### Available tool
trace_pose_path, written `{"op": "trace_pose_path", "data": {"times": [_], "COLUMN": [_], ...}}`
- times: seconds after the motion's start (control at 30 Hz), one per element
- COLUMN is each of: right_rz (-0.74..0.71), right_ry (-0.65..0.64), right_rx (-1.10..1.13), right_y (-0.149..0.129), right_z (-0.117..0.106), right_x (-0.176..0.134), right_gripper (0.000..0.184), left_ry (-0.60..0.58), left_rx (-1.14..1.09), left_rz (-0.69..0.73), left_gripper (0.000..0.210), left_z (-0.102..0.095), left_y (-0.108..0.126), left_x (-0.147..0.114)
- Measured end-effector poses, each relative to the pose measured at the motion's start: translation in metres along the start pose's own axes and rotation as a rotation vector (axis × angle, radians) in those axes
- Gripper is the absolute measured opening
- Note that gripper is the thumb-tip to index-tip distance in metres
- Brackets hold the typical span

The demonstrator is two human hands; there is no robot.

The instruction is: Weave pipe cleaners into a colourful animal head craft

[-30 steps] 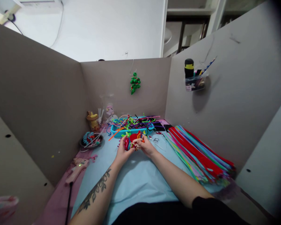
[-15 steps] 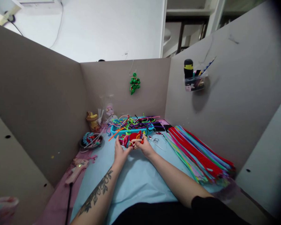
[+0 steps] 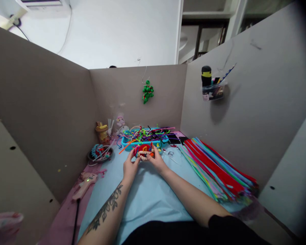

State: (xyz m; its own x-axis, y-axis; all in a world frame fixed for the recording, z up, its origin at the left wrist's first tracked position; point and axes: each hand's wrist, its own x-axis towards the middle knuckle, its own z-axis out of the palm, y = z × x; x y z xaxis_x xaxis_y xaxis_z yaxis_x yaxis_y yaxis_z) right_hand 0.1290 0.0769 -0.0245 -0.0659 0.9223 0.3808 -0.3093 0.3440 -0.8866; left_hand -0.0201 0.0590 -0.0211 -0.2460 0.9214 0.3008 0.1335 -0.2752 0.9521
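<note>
Between my hands, over the light blue cloth [image 3: 153, 197], is a colourful pipe-cleaner figure [image 3: 143, 149], mostly red with cream, orange and blue parts. My left hand [image 3: 130, 166] grips its left side, thumb at the lower edge. On the opposite side my right hand [image 3: 157, 161] has fingers and thumb closed on it. Fingers cover parts of the figure, so its full shape is hidden. Just behind it stands a turquoise basket [image 3: 127, 146] heaped with loose bent pipe cleaners [image 3: 148, 133]. Small scissors [image 3: 169, 153] lie right of my right hand.
Bundled pipe cleaners [image 3: 214, 166] lie along the right partition. At left are a dark bowl [image 3: 109, 156] of coiled pieces and a pink glue gun [image 3: 85, 188] with a lit green light. A green ornament [image 3: 148, 92] and a clear pen holder [image 3: 213, 92] hang on the partitions.
The figure has been turned between my hands; the pink and magenta part at its left end shows less now. Both hands still hold it. The camera view has shifted slightly.
</note>
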Motion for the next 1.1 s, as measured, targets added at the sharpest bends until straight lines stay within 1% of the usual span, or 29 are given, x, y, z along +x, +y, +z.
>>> {"op": "trace_pose_path", "data": {"times": [0.1,0.2,0.3,0.4,0.53,0.6,0.67,0.87,1.0,1.1], "right_rz": [0.003,0.024,0.009,0.004,0.094,0.100,0.076,0.011,0.042,0.098], "right_ry": [-0.003,-0.002,-0.012,0.002,-0.002,-0.006,-0.018,-0.035,-0.032,-0.069], "right_rx": [0.042,0.049,0.006,-0.014,0.092,0.134,0.126,-0.006,0.039,0.057], "right_y": [0.001,0.000,-0.003,-0.005,-0.005,-0.006,-0.008,-0.012,-0.009,-0.007], "right_z": [-0.002,-0.007,-0.013,-0.016,-0.017,-0.018,-0.019,-0.021,-0.021,-0.023], "right_x": [0.004,0.008,0.010,0.010,0.010,0.011,0.011,0.010,0.009,0.008], "right_gripper": [0.062,0.060,0.057,0.051,0.049,0.048,0.046,0.037,0.035,0.036], "left_ry": [-0.086,-0.187,-0.269,-0.361,-0.431,-0.452,-0.471,-0.495,-0.523,-0.561], "left_rx": [-0.183,-0.355,-0.441,-0.470,-0.519,-0.546,-0.565,-0.580,-0.560,-0.524], "left_rz": [-0.116,-0.240,-0.343,-0.406,-0.432,-0.436,-0.444,-0.467,-0.485,-0.485], "left_gripper": [0.066,0.068,0.063,0.058,0.050,0.049,0.048,0.047,0.047,0.045], "left_z": [0.000,-0.002,-0.006,-0.011,-0.014,-0.016,-0.017,-0.019,-0.020,-0.022], "left_y": [0.002,0.004,0.005,0.005,0.005,0.005,0.006,0.006,0.004,0.002], "left_x": [0.003,0.006,0.008,0.010,0.011,0.012,0.013,0.014,0.013,0.013]}}
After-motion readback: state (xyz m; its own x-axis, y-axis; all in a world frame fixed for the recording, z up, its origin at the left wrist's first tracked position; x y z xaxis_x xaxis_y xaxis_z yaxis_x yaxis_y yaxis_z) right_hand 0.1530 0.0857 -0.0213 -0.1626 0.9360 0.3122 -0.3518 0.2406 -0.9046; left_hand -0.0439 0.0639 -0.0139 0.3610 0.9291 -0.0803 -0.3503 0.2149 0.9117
